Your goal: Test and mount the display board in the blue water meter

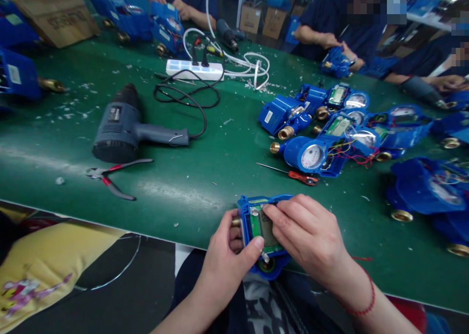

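A blue water meter [269, 271] with an opened housing rests at the table's near edge. Inside its housing sits a green circuit board [255, 226] with a grey display. My left hand [230, 260] grips the meter's left side, thumb over the board's lower edge by a small clear plastic piece [264, 257]. Close together, the fingers of my right hand [311, 231] press at the board's top and right side; its thumb is hidden. A second clear piece [254, 210] shows near the right fingertips. An orange-handled screwdriver [302, 177] lies beyond the hands.
On the green table [220, 163] lie a heat gun [124, 126], red-and-grey cutting pliers [113, 175] and a white power strip [194, 70] with coiled cables. Several blue meters [311, 153] cluster at right, others at left. Co-workers' hands [335, 43] work across the table.
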`<state>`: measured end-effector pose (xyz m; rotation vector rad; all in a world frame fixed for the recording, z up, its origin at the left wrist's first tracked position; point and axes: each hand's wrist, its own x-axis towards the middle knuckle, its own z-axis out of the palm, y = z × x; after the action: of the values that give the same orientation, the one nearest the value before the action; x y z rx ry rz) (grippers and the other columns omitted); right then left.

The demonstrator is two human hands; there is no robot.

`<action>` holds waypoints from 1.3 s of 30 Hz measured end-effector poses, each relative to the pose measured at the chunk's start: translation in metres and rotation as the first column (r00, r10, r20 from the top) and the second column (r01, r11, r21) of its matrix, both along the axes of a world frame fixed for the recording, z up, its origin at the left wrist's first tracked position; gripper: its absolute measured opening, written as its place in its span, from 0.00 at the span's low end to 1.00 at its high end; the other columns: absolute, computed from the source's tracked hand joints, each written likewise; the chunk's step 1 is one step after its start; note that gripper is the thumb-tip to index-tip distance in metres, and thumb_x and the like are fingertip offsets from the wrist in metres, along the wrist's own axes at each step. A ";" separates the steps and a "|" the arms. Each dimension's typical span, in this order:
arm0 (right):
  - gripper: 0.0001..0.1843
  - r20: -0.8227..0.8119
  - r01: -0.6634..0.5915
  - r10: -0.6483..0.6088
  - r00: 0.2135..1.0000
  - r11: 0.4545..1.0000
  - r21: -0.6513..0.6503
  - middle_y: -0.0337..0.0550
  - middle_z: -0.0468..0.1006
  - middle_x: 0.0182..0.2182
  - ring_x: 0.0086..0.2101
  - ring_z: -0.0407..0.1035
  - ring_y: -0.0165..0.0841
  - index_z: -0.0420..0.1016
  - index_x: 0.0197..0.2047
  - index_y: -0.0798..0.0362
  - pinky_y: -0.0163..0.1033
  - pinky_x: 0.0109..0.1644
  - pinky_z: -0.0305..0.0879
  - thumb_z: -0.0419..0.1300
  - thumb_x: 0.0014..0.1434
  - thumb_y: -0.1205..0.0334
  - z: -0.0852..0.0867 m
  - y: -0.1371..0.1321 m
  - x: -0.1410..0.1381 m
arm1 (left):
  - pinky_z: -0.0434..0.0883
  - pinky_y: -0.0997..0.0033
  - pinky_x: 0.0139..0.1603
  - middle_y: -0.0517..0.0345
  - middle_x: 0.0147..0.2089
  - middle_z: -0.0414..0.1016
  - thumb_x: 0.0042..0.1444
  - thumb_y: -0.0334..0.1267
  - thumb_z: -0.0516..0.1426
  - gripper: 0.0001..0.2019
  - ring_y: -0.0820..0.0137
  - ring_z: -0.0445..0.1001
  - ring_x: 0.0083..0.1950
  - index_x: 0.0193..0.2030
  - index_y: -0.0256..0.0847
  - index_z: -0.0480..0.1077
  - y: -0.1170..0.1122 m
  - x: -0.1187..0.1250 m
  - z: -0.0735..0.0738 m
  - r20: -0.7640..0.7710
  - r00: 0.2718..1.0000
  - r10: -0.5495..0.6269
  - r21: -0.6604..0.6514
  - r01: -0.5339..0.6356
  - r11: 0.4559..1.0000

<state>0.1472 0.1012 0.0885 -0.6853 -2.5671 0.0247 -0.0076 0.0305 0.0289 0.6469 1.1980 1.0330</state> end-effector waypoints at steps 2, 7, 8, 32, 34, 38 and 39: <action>0.07 0.050 -0.060 0.060 0.997 0.998 0.002 0.48 0.73 0.32 0.31 0.60 0.34 0.73 0.43 0.66 0.41 0.32 0.60 0.55 0.64 0.73 0.004 0.007 0.002 | 0.76 0.61 0.41 0.48 0.42 0.78 0.50 0.47 0.62 0.28 0.60 0.79 0.40 0.54 0.38 0.59 0.000 0.000 -0.001 0.013 1.000 -0.003 0.009 0.003 1.000; 0.08 0.151 -0.210 0.218 0.964 0.976 -0.063 0.45 0.70 0.28 0.29 0.57 0.33 0.73 0.41 0.65 0.40 0.30 0.57 0.53 0.66 0.71 0.017 0.026 0.008 | 0.77 0.59 0.40 0.47 0.41 0.78 0.49 0.47 0.63 0.29 0.59 0.79 0.40 0.53 0.38 0.59 0.000 0.000 -0.003 0.022 1.000 0.003 -0.010 -0.003 1.000; 0.09 0.157 -0.232 0.242 0.958 0.970 -0.077 0.45 0.70 0.29 0.29 0.58 0.32 0.73 0.41 0.65 0.40 0.31 0.58 0.53 0.67 0.71 0.019 0.029 0.008 | 0.77 0.59 0.41 0.47 0.41 0.79 0.48 0.47 0.63 0.29 0.58 0.80 0.40 0.53 0.38 0.59 0.000 -0.001 -0.002 0.024 1.000 0.002 -0.015 -0.002 1.000; 0.12 0.008 -0.207 0.221 0.975 0.924 -0.322 0.43 0.67 0.30 0.31 0.57 0.31 0.74 0.44 0.61 0.37 0.34 0.55 0.50 0.69 0.68 0.017 0.029 0.009 | 0.77 0.69 0.41 0.49 0.43 0.81 0.52 0.47 0.64 0.29 0.61 0.80 0.43 0.55 0.38 0.57 -0.006 -0.003 -0.002 0.031 0.999 -0.005 0.039 0.004 0.999; 0.12 0.011 -0.204 0.220 0.976 0.924 -0.324 0.43 0.67 0.30 0.31 0.57 0.31 0.75 0.43 0.61 0.37 0.34 0.55 0.50 0.69 0.68 0.018 0.029 0.008 | 0.77 0.70 0.40 0.49 0.43 0.81 0.52 0.46 0.64 0.28 0.61 0.80 0.42 0.54 0.39 0.58 -0.006 -0.003 -0.003 0.028 1.000 -0.007 0.039 0.006 0.999; 0.11 0.008 -0.202 0.216 0.976 0.925 -0.321 0.44 0.68 0.30 0.31 0.57 0.31 0.75 0.42 0.61 0.37 0.33 0.55 0.51 0.68 0.70 0.018 0.028 0.006 | 0.77 0.68 0.40 0.48 0.43 0.81 0.51 0.44 0.64 0.28 0.60 0.81 0.41 0.55 0.39 0.58 -0.005 -0.005 -0.005 0.036 0.999 -0.019 0.040 0.017 0.999; 0.11 0.000 -0.204 0.215 0.977 0.926 -0.318 0.44 0.68 0.30 0.31 0.57 0.31 0.75 0.41 0.62 0.37 0.33 0.55 0.51 0.67 0.70 0.017 0.028 0.006 | 0.77 0.68 0.39 0.48 0.43 0.81 0.51 0.44 0.64 0.29 0.60 0.81 0.41 0.55 0.39 0.58 -0.005 -0.005 -0.005 0.033 0.999 -0.018 0.040 0.017 0.999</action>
<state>0.1528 0.1294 0.1059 -0.5214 -2.6868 0.5105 -0.0124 0.0256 0.0239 0.6674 1.1439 1.0511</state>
